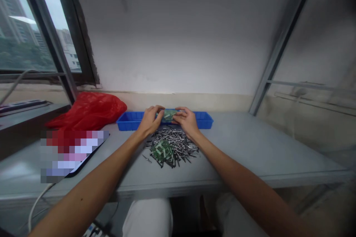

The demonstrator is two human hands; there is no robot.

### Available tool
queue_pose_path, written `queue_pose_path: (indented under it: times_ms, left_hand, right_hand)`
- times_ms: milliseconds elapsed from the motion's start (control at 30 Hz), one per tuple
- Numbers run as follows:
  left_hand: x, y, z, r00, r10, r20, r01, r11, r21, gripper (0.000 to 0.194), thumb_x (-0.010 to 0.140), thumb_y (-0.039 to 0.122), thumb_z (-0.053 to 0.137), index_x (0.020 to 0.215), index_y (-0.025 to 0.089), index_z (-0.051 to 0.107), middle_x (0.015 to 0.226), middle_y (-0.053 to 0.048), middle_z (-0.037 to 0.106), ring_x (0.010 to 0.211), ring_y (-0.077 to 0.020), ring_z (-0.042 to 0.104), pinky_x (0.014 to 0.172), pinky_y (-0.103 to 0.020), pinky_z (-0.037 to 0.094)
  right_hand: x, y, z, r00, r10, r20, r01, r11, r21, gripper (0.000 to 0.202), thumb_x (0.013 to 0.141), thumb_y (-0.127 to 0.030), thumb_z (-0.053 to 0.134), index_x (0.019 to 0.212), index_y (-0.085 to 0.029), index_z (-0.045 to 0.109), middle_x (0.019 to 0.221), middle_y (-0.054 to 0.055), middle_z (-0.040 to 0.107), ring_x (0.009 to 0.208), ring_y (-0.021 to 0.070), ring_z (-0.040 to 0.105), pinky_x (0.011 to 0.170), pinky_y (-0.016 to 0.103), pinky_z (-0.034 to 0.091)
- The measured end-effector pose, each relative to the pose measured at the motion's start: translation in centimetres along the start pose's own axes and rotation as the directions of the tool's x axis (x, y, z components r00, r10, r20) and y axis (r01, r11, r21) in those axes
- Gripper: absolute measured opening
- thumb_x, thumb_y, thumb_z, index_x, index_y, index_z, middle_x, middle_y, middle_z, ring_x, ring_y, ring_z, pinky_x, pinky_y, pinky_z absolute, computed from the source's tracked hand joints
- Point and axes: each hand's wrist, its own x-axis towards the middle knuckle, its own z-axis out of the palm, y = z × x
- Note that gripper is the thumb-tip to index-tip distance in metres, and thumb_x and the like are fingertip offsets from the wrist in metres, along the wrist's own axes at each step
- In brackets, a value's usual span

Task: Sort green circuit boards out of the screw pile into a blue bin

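Observation:
Between my two hands is a small clear packet with green print (pixel 168 115), held over the blue plastic tray (pixel 205 121). My left hand (pixel 151 119) grips the packet's left side with bent fingers. At its right side, my right hand (pixel 187 119) pinches the edge between thumb and fingers. Just below the hands lies a pile of loose metal screws or nails (pixel 180 142), some silver and some dark. Another green-printed packet (pixel 162 151) rests on the front of that pile. The tray's middle is hidden behind my hands.
A crumpled red plastic bag (pixel 91 109) lies left of the tray. In front of it is a tablet or phone (pixel 90 152), its screen blurred out, with a white cable (pixel 35 207) nearby. Metal frame posts (pixel 278 52) rise from the grey table (pixel 236 148) against the wall.

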Motion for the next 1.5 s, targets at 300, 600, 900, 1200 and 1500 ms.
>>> queue_pose_path:
  times_ms: [300,600,900,1200,1500]
  left_hand:
    - [0.0,0.5,0.3,1.0,-0.024,-0.006,0.024,0.999,-0.037,0.028,0.09,0.036,0.051,0.07,0.018,0.06,0.068,-0.003,0.058,0.069,-0.0181,0.054,0.069,-0.032,0.041]
    - [-0.1,-0.1,1.1,0.985,-0.168,0.023,0.168,0.941,-0.294,0.031,0.084,0.042,0.058,0.069,0.015,0.063,0.062,0.0,0.058,0.061,-0.0137,0.049,0.06,-0.027,0.038]
    - [0.3,-0.2,1.4,0.934,-0.32,0.158,0.348,0.712,-0.61,0.046,0.085,0.054,0.048,0.067,0.015,0.063,0.063,-0.002,0.062,0.064,-0.0162,0.056,0.069,-0.029,0.045]
    - [0.5,-2.0,-0.2,0.923,-0.346,-0.167,0.277,0.901,-0.333,0.048,0.092,0.047,0.04,0.067,0.016,0.066,0.061,-0.001,0.06,0.061,-0.0156,0.055,0.062,-0.027,0.04]
    - [0.4,-2.2,-0.7,0.984,-0.133,-0.121,0.142,0.988,0.064,0.043,0.097,0.037,0.033,0.074,0.018,0.065,0.072,-0.005,0.065,0.077,-0.0206,0.058,0.075,-0.033,0.042]
  right_hand:
    - [0.2,0.2,-0.1,0.998,-0.07,-0.011,0.068,0.993,-0.094,0.04,0.062,-0.026,0.078,0.096,-0.021,0.059,0.072,-0.003,0.061,0.066,0.0148,0.062,0.064,0.032,0.057]
    - [-1.9,-1.5,0.8,0.757,-0.501,0.419,0.596,0.267,-0.758,0.031,0.084,-0.018,0.059,0.114,-0.023,0.064,0.127,0.009,0.058,0.119,0.0275,0.05,0.098,0.048,0.044]
    - [-1.2,-1.4,0.0,0.732,-0.459,0.503,0.62,0.144,-0.771,0.024,0.092,-0.016,0.051,0.106,-0.02,0.07,0.107,0.007,0.073,0.1,0.0223,0.063,0.093,0.039,0.046]
    - [7.5,-1.9,0.5,0.9,-0.147,0.41,0.423,0.07,-0.904,0.031,0.085,-0.01,0.052,0.108,-0.016,0.072,0.111,0.008,0.073,0.104,0.0224,0.066,0.096,0.032,0.045]
    - [8.0,0.5,1.7,0.867,0.266,0.422,0.443,-0.022,-0.896,0.035,0.093,-0.026,0.043,0.091,-0.013,0.076,0.1,0.016,0.074,0.088,0.0236,0.068,0.08,0.031,0.047]
